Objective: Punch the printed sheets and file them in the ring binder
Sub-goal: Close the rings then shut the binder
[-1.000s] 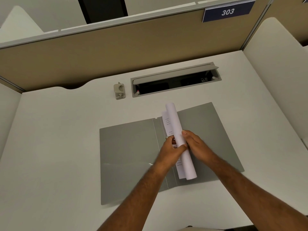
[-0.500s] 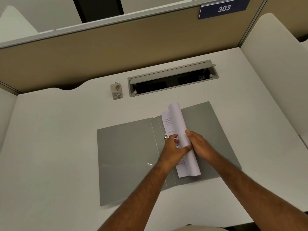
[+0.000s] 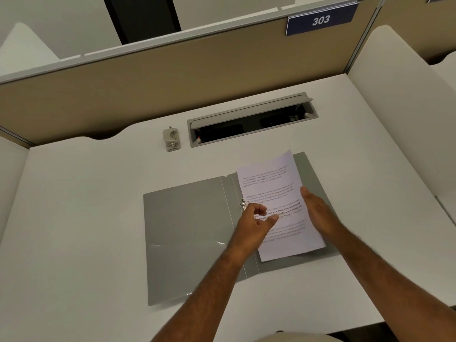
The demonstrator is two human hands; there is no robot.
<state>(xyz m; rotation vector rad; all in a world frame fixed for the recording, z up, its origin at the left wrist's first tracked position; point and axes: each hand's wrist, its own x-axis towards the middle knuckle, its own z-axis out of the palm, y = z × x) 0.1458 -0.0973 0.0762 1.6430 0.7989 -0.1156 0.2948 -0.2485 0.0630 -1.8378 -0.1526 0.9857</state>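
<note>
A grey ring binder point(image 3: 187, 233) lies open and flat in the middle of the white desk. The printed sheets point(image 3: 276, 188) lie face up on its right half, beside the metal ring point(image 3: 243, 203) at the spine. My left hand point(image 3: 256, 220) rests on the sheets' left edge near the ring, fingers loosely curled. My right hand point(image 3: 318, 213) lies flat and open along the sheets' right edge. A small grey hole punch point(image 3: 171, 139) stands on the desk behind the binder.
A cable tray point(image 3: 251, 119) with its lid raised is sunk into the desk behind the binder. A tan partition point(image 3: 172, 77) with a blue "303" sign point(image 3: 320, 19) closes the back; white side panels point(image 3: 399, 99) flank the desk.
The sheets were curled into a roll held by both hands; now they have spread flat over the binder's right half. My right hand has moved right and opened.
</note>
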